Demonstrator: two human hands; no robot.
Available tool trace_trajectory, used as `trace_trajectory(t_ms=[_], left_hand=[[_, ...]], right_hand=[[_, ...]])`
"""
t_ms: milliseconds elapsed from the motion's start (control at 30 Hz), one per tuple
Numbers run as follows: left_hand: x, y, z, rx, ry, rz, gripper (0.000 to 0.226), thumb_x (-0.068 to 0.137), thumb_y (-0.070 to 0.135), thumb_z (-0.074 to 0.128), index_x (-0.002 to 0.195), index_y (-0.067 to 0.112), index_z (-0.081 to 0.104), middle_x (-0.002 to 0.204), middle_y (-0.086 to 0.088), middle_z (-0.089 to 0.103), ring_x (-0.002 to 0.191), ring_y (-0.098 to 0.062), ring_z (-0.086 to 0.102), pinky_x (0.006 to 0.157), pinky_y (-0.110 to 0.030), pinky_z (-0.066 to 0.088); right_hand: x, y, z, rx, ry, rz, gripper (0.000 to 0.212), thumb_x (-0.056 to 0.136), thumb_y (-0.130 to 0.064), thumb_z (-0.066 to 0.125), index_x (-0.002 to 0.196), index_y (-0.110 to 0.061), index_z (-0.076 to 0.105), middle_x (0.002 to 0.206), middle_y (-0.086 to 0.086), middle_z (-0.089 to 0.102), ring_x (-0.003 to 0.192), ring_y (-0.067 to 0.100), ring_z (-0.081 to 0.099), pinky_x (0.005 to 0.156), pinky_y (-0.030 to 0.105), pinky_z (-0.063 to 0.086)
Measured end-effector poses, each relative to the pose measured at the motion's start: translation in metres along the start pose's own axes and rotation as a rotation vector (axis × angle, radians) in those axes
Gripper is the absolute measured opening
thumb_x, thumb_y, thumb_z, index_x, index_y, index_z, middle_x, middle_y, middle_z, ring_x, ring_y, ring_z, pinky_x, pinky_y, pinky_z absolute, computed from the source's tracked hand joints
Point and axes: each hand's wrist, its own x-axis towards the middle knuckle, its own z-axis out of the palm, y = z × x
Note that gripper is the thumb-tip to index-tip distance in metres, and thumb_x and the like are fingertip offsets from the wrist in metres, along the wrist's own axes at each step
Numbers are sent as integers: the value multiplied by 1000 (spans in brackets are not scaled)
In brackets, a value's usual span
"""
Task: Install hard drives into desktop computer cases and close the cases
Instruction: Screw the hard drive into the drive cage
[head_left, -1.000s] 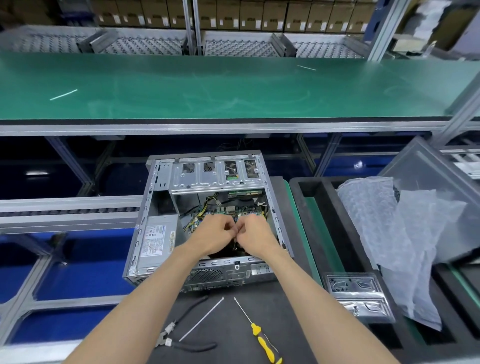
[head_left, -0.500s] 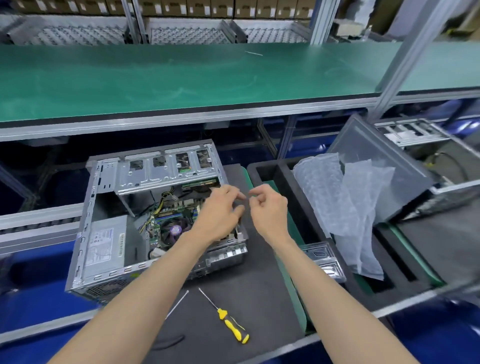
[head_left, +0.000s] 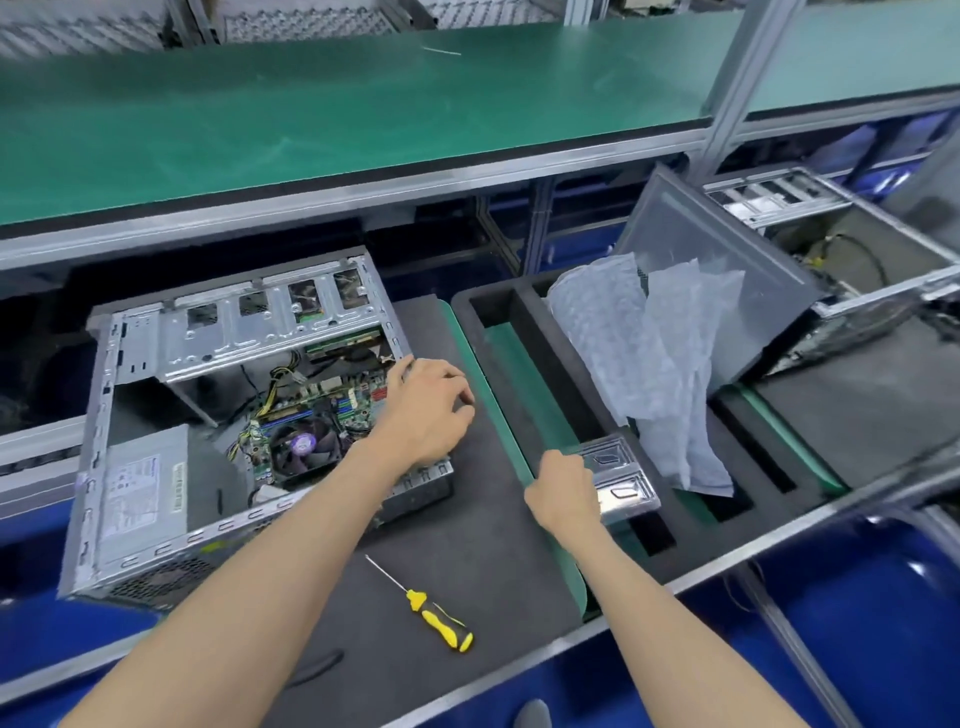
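An open desktop case (head_left: 234, 415) lies on the dark foam surface (head_left: 483, 545), motherboard and round fan exposed. My left hand (head_left: 426, 410) rests curled over its right edge, grasping nothing I can make out. My right hand (head_left: 563, 491), which was beside the left half a second ago, now pinches a shiny hard drive tray (head_left: 623, 478) in the black foam bin (head_left: 524, 312). Crinkled bubble wrap (head_left: 649, 374) stands just behind it; a yellow-handled screwdriver (head_left: 431, 613) lies nearer me.

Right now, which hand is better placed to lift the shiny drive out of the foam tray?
Probably the right hand: it already touches the silver hard drive in the foam tray. The left hand rests at the open computer case edge.
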Motion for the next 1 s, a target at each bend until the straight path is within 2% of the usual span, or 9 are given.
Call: trace_trajectory(t_ms=[133,200,267,400,567,833,1000], left_hand=[[0,-3,3,28,-2,13,15,91,34,57,91,35,72,119,13,61,126,-13,42,114,-32,-5],[1,-5,4,41,-9,16,16,90,35,56,89,35,72,116,15,62,124,-14,42,113,-33,-5],[2,-5,5,55,-12,22,17,89,35,54,86,36,71,112,17,62,121,-14,43,112,-33,-4],[2,-5,4,85,-16,21,22,88,32,51,79,35,71,104,19,62,115,-14,44,111,-35,-1],[3,-3,3,120,-35,22,26,87,30,47,69,33,66,94,19,61,109,-15,45,109,-37,1],[3,-4,5,159,-33,22,29,89,31,46,76,31,71,92,17,62,107,-16,45,107,-37,-1],[2,-3,4,145,-32,25,29,91,31,46,79,31,72,95,17,63,109,-16,45,107,-37,-1]], right_hand=[[2,0,6,80,40,22,16,85,-5,58,87,-10,43,95,13,57,96,37,60,64,34,40],[3,0,6,85,57,37,16,84,-5,58,88,-9,43,97,15,59,95,36,61,63,35,41],[5,2,6,61,54,45,16,84,-5,58,83,-9,42,94,14,58,90,35,61,61,35,42],[7,4,7,-4,54,32,32,86,-4,55,69,-16,30,76,4,41,77,31,51,60,35,40],[5,2,6,-68,13,-20,30,87,-12,59,67,-14,37,69,2,42,71,32,51,58,33,38],[-5,-9,7,-89,5,-69,34,87,-16,60,66,-16,34,75,3,47,73,31,49,62,33,39],[-8,-8,7,-103,16,-79,35,86,-14,61,64,-15,33,66,1,40,68,30,49,56,31,35]])
